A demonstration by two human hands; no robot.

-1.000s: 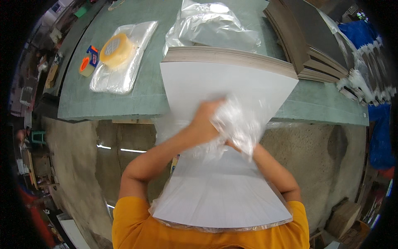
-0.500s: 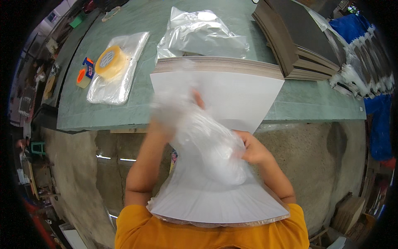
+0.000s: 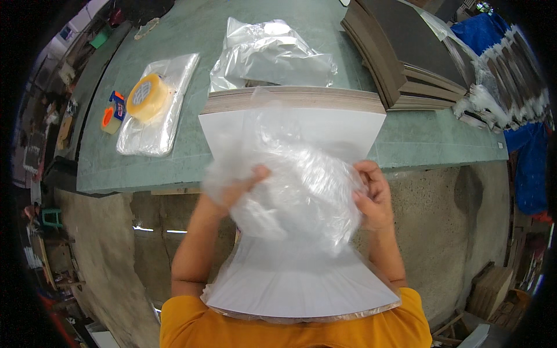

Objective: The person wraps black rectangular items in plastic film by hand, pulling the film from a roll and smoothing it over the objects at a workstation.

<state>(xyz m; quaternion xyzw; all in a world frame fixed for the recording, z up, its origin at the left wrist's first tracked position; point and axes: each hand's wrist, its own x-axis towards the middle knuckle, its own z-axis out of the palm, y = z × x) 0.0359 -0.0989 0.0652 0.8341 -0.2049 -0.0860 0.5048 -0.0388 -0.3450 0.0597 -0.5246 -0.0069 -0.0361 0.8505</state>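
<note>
Loose clear plastic bag film (image 3: 313, 174) bunches up between my hands, above the near edge of the table. My right hand (image 3: 376, 194) pinches the film's right edge between thumb and fingers. On the other side my left hand (image 3: 238, 188) grips the film with its thumb showing; its fingers are blurred and partly veiled by plastic. Close to my body a white board or sheet (image 3: 301, 284) lies inside clear plastic, its lower edge against my chest. Behind the film, a stack of white-faced boards (image 3: 336, 124) rests on the table edge.
On the green table (image 3: 406, 136) a tape roll (image 3: 146, 98) sits on folded plastic bags (image 3: 156, 130), beside a small tape dispenser (image 3: 113, 113). Crumpled plastic (image 3: 270, 55) lies behind the white stack. Dark grey boards (image 3: 406, 52) and wrapped bundles (image 3: 510, 75) stand at the right.
My right hand has moved right and up, spreading the film wider. My left hand has come slightly down and shows more clearly. The table's things appear shifted slightly left and down.
</note>
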